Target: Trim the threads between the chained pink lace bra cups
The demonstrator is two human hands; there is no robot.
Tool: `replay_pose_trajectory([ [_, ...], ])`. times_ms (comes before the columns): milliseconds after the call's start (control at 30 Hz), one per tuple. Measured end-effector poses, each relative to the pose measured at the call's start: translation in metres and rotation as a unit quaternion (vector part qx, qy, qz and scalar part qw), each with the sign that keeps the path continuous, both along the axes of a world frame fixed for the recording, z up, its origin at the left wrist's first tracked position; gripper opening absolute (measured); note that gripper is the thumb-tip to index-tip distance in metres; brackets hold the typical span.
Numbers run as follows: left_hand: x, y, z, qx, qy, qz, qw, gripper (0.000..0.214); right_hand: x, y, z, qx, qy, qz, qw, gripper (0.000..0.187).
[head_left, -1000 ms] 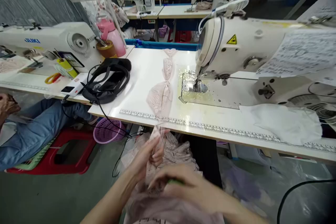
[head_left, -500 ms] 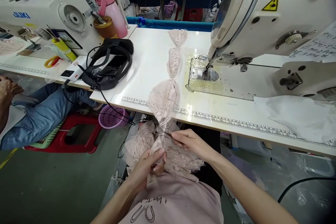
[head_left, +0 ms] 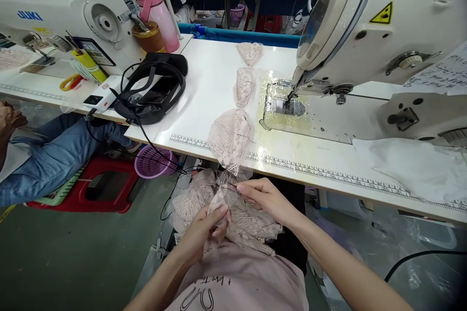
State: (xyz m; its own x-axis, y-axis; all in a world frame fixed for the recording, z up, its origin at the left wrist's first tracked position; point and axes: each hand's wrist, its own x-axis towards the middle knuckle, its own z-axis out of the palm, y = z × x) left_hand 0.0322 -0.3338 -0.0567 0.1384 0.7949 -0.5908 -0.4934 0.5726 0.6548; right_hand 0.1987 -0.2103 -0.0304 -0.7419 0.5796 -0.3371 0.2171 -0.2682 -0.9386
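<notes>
Pale pink lace pieces (head_left: 230,137) run in a chain down the white table and over its front edge. Below that edge, a heap of the same lace (head_left: 197,199) lies on my lap. My left hand (head_left: 211,226) is closed around a lace piece (head_left: 218,200), thumb on top. Just right of it, my right hand (head_left: 260,197) pinches a thin dark item (head_left: 232,186) against the lace; its kind is too small to make out. The lowest lace piece on the table ends in a loose-looking scalloped edge right above my hands.
A sewing machine (head_left: 335,34) stands at the right, with white cloth (head_left: 419,163) near it. Left are a black head strap device (head_left: 151,90) with cables, a pink bottle (head_left: 156,14) and another sewing machine (head_left: 65,19). A seated person's leg (head_left: 54,155) and a purple basket (head_left: 153,161) are lower left.
The lowest table piece's end was drawn narrow toward my hands; now it spreads wider and looks separate from the lace in my left hand. Both hands hardly moved; the view shifted slightly.
</notes>
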Motion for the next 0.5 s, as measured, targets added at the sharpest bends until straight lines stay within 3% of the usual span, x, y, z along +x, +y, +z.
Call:
replay_pose_trajectory([
  [200, -0.002, 0.003, 0.006, 0.022, 0.009, -0.010, 1.000, 0.042, 0.007, 0.010, 0.025, 0.147, -0.072, 0.018, 0.986, 0.049],
  [333, -0.004, 0.000, 0.003, 0.041, 0.023, -0.024, 0.999, 0.038, 0.002, 0.014, 0.023, 0.122, -0.071, 0.079, 0.987, 0.052],
  [500, -0.006, -0.001, 0.001, 0.054, 0.040, -0.034, 0.997, 0.038, 0.000, 0.013, 0.017, 0.101, -0.057, 0.093, 0.989, 0.052],
])
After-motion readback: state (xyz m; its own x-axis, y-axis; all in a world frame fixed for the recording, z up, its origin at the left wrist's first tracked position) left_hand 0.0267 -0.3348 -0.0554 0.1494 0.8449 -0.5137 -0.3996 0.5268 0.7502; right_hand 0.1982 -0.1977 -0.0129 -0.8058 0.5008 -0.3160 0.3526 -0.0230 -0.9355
